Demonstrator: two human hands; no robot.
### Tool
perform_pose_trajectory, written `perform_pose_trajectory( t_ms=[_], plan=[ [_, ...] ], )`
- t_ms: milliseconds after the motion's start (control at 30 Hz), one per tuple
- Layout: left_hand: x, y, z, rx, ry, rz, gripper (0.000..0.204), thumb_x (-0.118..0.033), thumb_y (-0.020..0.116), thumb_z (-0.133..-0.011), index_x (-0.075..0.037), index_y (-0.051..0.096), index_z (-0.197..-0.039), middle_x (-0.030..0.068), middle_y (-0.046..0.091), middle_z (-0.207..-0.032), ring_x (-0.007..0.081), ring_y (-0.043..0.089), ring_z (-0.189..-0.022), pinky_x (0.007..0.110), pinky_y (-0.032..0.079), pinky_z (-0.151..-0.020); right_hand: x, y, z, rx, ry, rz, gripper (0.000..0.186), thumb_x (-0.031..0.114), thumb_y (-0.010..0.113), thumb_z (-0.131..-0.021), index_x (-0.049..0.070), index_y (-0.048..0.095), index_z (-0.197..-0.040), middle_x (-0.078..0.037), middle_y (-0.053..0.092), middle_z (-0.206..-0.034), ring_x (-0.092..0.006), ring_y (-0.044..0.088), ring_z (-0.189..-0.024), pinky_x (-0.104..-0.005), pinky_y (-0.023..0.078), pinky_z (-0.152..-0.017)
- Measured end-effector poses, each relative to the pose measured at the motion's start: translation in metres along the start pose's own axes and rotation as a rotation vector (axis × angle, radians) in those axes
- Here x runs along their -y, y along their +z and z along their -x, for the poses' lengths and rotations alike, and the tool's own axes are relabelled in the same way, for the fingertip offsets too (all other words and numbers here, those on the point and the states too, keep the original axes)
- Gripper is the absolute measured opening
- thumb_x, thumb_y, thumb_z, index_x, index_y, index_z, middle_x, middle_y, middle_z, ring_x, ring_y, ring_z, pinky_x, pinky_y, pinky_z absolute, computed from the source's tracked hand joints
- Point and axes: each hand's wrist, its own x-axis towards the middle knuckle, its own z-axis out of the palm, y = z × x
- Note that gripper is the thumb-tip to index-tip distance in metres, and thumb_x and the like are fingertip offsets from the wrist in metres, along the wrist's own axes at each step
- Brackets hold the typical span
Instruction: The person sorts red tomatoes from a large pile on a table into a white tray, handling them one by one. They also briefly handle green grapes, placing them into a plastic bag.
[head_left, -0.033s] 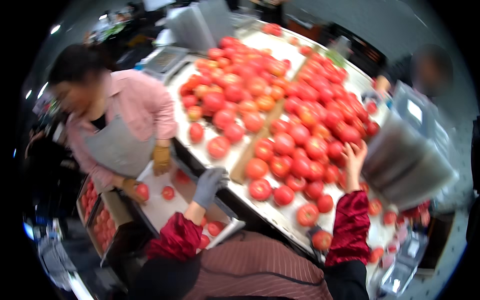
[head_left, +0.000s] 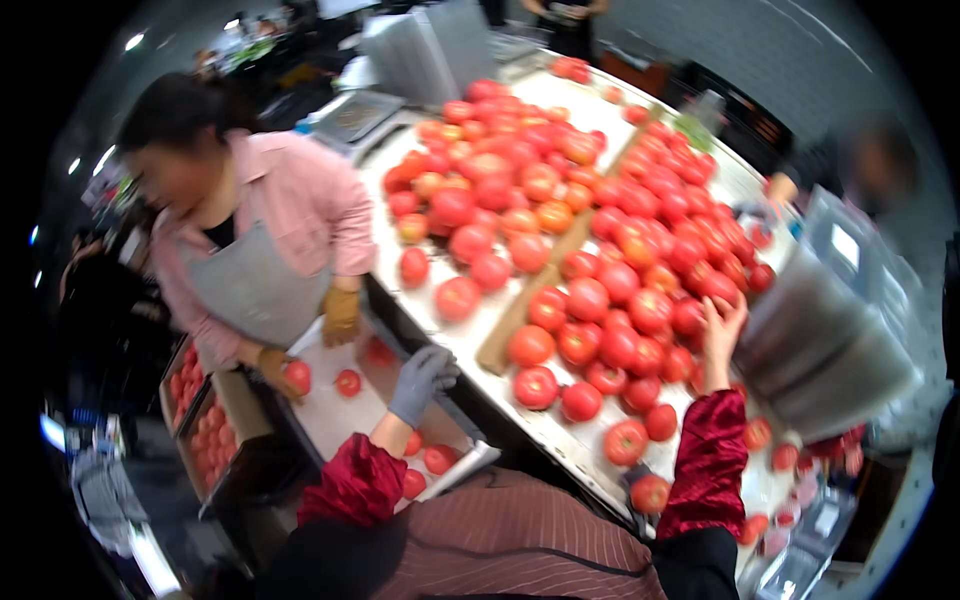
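Tomatoes (head_left: 620, 350) lie heaped on a white table (head_left: 420, 300) in front of me. My right hand (head_left: 722, 325), bare, reaches to the right side of the heap. Its thumb and fingers are apart at the lower edge of a tomato (head_left: 718, 287), which still lies among the others; firm contact is hard to make out. My left hand (head_left: 424, 382), in a grey glove, hovers by the table's near left edge, fingers loosely bent and empty. Below it is a white-lined box (head_left: 330, 425) with several tomatoes inside.
At left, a person in a pink shirt (head_left: 300, 190) and brown gloves holds a tomato (head_left: 297, 377) over the box. A wooden divider (head_left: 535, 300) splits the heap. Clear plastic containers (head_left: 830, 320) stand stacked at right, near another person (head_left: 860, 165). Crates of tomatoes (head_left: 210, 440) sit lower left.
The whole scene has shifted slightly right and down in the picture. My hands stay in nearly the same places, and the tomato by my right fingers has not left the heap.
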Motion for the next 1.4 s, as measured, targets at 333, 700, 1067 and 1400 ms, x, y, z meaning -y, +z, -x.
perform_pose_trajectory(
  t_ms=[333,700,1067,1400],
  plan=[
    [0.045,-0.194,0.115,-0.698,0.052,0.04,0.027,-0.024,0.06,-0.087,-0.004,0.058,-0.106,0.0081,0.063,-0.095,0.0184,0.063,-0.081,0.029,0.051,-0.071,0.012,0.035,-0.08,0.07,-0.033,0.276,0.076,0.013,0.069,-0.083,0.001,0.02,-0.141,-0.013,0.049,-0.118,-0.0208,0.051,-0.105,-0.0387,0.047,-0.087],
    [0.147,-0.162,0.046,-0.288,-0.206,-1.513,0.045,-0.022,0.064,-0.075,-0.007,0.054,-0.117,0.0128,0.054,-0.114,0.0294,0.055,-0.1,0.038,0.047,-0.084,0.031,0.096,0.088,0.647,0.036,0.248,0.053,0.001,0.056,-0.089,0.006,0.034,-0.136,-0.007,0.052,-0.105,-0.0153,0.058,-0.086,-0.028,0.049,-0.08],
    [0.195,-0.196,-0.018,-0.16,-0.173,-0.514,0.071,-0.023,0.073,-0.068,-0.012,0.042,-0.131,0.0157,0.046,-0.128,0.0359,0.049,-0.114,0.045,0.042,-0.097,0.046,0.112,0.191,0.84,0.199,0.358,0.06,-0.002,0.061,-0.083,0.005,0.034,-0.136,-0.007,0.048,-0.108,-0.0122,0.054,-0.086,-0.0242,0.047,-0.077],
    [0.041,-0.055,0.049,0.294,0.041,0.662,0.09,-0.072,0.05,-0.073,-0.006,0.039,-0.133,0.021,0.044,-0.132,0.0389,0.05,-0.113,0.049,0.046,-0.086,0.059,0.158,0.236,0.972,-0.019,0.281,0.082,0.007,0.075,-0.073,0.005,0.026,-0.14,-0.012,0.045,-0.119,-0.02,0.058,-0.094,-0.031,0.048,-0.083]
  ],
)
